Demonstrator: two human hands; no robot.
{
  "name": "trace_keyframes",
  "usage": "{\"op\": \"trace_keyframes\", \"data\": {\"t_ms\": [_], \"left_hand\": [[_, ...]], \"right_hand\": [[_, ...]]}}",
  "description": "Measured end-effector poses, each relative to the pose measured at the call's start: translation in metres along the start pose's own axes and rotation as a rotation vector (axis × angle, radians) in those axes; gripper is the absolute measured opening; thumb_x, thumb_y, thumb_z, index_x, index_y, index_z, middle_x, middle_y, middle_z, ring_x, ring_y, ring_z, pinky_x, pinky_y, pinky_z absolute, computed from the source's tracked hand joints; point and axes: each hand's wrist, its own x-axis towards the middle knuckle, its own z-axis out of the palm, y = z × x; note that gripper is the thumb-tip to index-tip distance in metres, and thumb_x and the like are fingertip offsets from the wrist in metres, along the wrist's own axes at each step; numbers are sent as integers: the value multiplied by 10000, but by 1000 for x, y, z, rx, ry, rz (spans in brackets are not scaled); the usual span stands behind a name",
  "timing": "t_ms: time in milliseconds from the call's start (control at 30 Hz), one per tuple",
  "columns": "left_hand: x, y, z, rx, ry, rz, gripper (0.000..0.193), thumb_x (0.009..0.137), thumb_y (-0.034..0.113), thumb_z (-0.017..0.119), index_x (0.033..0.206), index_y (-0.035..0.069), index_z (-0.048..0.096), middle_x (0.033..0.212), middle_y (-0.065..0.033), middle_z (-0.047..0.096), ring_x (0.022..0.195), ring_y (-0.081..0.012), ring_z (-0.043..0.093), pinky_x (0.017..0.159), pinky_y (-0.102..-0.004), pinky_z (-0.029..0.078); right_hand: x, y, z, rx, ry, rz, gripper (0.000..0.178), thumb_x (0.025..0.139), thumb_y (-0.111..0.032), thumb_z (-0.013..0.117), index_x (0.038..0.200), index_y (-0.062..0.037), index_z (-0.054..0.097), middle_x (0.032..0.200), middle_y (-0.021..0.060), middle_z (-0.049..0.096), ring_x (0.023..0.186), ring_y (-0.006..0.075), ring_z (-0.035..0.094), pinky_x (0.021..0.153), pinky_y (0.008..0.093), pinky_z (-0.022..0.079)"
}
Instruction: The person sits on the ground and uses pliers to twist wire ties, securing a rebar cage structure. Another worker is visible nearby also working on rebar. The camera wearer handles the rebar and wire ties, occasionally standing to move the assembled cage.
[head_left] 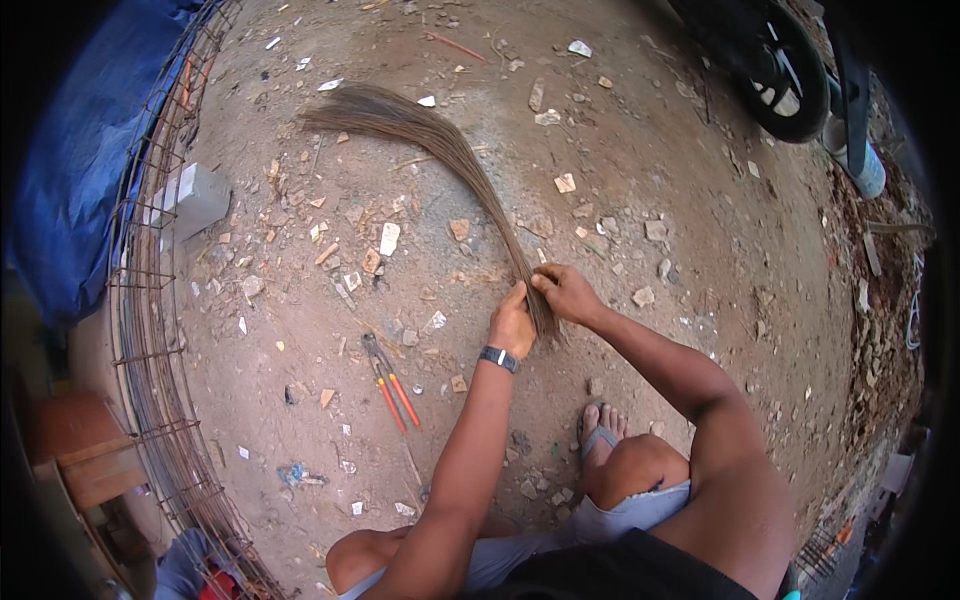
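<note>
Black clothing [640, 570] lies nearest my camera, while the stick bundle [468, 160] stretches far left from the left hand [513, 325], gripping it, and the right hand [566, 294], pinching it, I judge to arrange it, next requiring firm holding, with pincers [392, 385] near left.

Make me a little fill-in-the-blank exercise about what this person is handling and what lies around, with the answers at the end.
1. The left hand and the ____ hand both grip a bundle of thin brown sticks.
2. A dark wristband sits on the ____ wrist, not the other.
3. The large tarpaulin at the picture's left edge is coloured ____.
4. The tyre shows near the picture's upper ____ corner.

Missing words: right; left; blue; right.
</note>
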Motion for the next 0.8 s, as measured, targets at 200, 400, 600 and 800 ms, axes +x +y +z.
{"op": "trace_keyframes", "data": {"t_ms": [200,400,600,800], "left_hand": [[-28,-14,39,215,-56,-61,413,1054,365,467,1401,159,376,1343,-86,572,1186,-274,595,980,-508,482],[-21,-22,34,316,63,-63,450,1050,349,490,1435,202,312,1383,-85,564,1192,-285,593,979,-524,468],[-15,-27,29,339,-9,-19,428,1048,369,500,1404,192,343,1368,-81,576,1162,-273,604,923,-484,487],[-16,-27,34,286,33,-34,471,1017,310,584,1401,173,350,1335,-84,587,1140,-264,608,897,-467,511]], "right_hand": [[-80,8,-25,564,132,270,282,998,-226,603,1108,23,676,1000,87,694,863,124,631,739,317,523],[-112,20,-35,329,247,144,300,998,-256,605,1145,2,656,961,95,680,830,149,648,680,291,521],[-133,21,-40,506,45,387,311,970,-270,651,1099,13,661,834,37,663,700,105,613,597,271,494],[-122,32,-36,670,-115,433,219,960,-229,663,1054,-31,667,823,18,656,657,99,588,581,259,482]]}}
